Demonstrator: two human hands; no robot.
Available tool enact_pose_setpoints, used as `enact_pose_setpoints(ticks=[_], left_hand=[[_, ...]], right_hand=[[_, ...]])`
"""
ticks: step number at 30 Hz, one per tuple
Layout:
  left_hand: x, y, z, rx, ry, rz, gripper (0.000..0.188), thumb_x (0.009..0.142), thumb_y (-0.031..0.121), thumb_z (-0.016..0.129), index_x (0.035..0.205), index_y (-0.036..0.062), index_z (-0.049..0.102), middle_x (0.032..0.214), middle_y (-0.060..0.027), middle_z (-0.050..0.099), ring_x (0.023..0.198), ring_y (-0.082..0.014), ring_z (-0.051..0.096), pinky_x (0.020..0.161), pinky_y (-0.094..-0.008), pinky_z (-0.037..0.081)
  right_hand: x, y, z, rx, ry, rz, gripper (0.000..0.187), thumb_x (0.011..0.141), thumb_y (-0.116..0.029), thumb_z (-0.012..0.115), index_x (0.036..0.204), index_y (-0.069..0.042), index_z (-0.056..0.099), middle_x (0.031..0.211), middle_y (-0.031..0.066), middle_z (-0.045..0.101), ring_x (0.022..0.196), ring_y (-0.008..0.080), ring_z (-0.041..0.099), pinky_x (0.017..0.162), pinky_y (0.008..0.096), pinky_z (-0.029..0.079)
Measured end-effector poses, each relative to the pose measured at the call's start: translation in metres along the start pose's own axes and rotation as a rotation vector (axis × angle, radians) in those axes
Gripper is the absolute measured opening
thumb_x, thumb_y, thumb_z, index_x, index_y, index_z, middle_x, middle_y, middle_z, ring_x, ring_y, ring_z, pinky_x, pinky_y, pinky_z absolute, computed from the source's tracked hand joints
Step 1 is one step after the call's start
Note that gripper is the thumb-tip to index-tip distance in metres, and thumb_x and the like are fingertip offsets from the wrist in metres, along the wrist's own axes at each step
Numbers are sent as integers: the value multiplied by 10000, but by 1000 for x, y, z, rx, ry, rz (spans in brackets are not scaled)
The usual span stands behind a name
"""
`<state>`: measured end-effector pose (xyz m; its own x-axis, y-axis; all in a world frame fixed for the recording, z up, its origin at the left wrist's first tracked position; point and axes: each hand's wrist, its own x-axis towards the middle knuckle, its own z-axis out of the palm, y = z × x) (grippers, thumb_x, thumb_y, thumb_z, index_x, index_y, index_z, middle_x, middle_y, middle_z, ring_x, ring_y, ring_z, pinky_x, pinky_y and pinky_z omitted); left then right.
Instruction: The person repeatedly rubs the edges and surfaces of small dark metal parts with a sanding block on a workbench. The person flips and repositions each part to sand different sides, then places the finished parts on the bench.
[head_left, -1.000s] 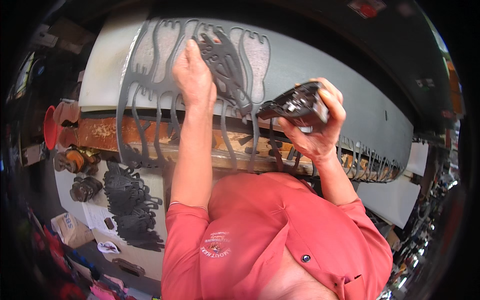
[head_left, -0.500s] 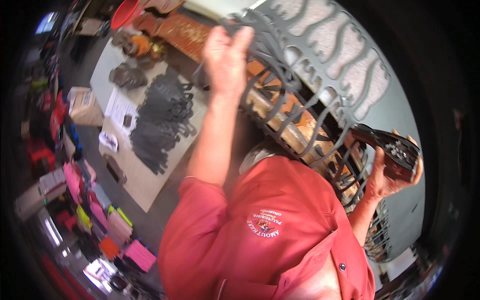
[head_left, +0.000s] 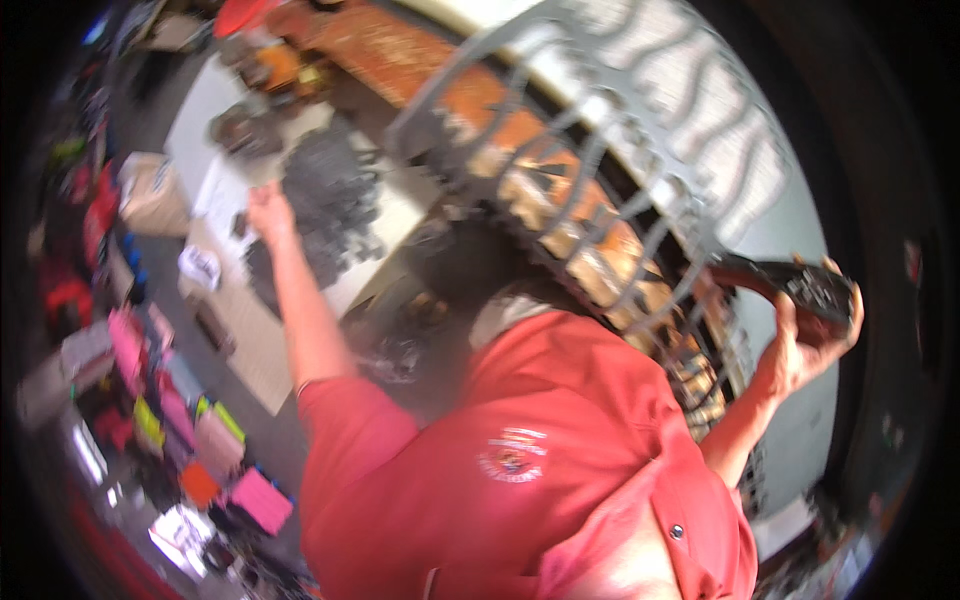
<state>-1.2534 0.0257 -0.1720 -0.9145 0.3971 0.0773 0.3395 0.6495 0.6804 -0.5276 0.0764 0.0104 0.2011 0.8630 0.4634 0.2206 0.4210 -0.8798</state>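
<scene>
My right hand (head_left: 805, 350) grips a dark reddish-brown and black curved block (head_left: 815, 298) with small shiny pieces on its face, raised at the right. Reaching out to the left, my left hand (head_left: 268, 212) is over the near edge of a heap of dark grey strips (head_left: 330, 185). Motion blur hides its fingers, so what they hold cannot be made out. Between the hands runs a dark grey sheet (head_left: 655, 190) with rows of long curved cut-outs; its thin leftover ribs hang over the bench edge.
The heap lies on a pale board (head_left: 265, 350) with a white paper (head_left: 215, 190) and a brown lump-like object (head_left: 245, 130). A cardboard box (head_left: 152, 195) stands left of it. An orange-brown worn beam (head_left: 390, 50) runs under the sheet. Colourful pieces (head_left: 255, 500) lie at lower left.
My left hand has swung from the sheet's upper end, where it was at some grey strips, leftward to the heap. The right hand still grips the block. The sheet's left end now shows bare ribs.
</scene>
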Motion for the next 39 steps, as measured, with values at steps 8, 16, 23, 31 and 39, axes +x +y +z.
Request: enact_pose_setpoints(ticks=[8, 16, 23, 31, 39], left_hand=[[-240, 271, 62, -811, -556, 721, 326, 1069, 50, 642, 1387, -12, 671, 1309, -89, 755, 1170, -153, 695, 1027, -289, 537], [-488, 354, 94, -250, -1107, 1791, 527, 889, 242, 792, 1310, -39, 644, 1456, -228, 593, 1414, -396, 524, 1187, -541, 441], [-464, 334, 61, -907, -1396, 1569, 106, 857, 65, 824, 945, 65, 766, 889, -72, 776, 851, -267, 767, 882, -423, 638], [-456, 361, 102, -493, -1178, 1362, 756, 863, 106, 810, 1546, -28, 515, 1534, -338, 528, 1498, -468, 457, 1262, -524, 338], [-472, 349, 128, -564, -910, 1503, 679, 819, 213, 900, 1399, -19, 634, 1332, -225, 719, 1345, -382, 634, 1161, -543, 423]], right_hand=[[50, -36, -39, -293, -257, -231, 1013, 692, 15, 957, 1565, -18, 445, 1421, 177, 627, 1267, 281, 668, 1035, 401, 581], [93, -9, -65, -912, -587, -535, 743, 641, 116, 776, 1333, -135, 671, 1353, 76, 677, 1259, 331, 645, 1039, 438, 550], [95, 21, -72, -995, -872, -646, 518, 848, -78, 681, 1340, -232, 639, 1431, 23, 617, 1381, 291, 554, 1122, 476, 471], [65, 69, -67, -870, -728, -565, 549, 880, -53, 651, 1406, -209, 647, 1468, 72, 605, 1362, 357, 561, 1143, 524, 473], [17, 69, -64, -690, -347, -20, 730, 810, -311, 857, 1449, -31, 642, 1425, 224, 667, 1417, 405, 555, 1243, 606, 312]])
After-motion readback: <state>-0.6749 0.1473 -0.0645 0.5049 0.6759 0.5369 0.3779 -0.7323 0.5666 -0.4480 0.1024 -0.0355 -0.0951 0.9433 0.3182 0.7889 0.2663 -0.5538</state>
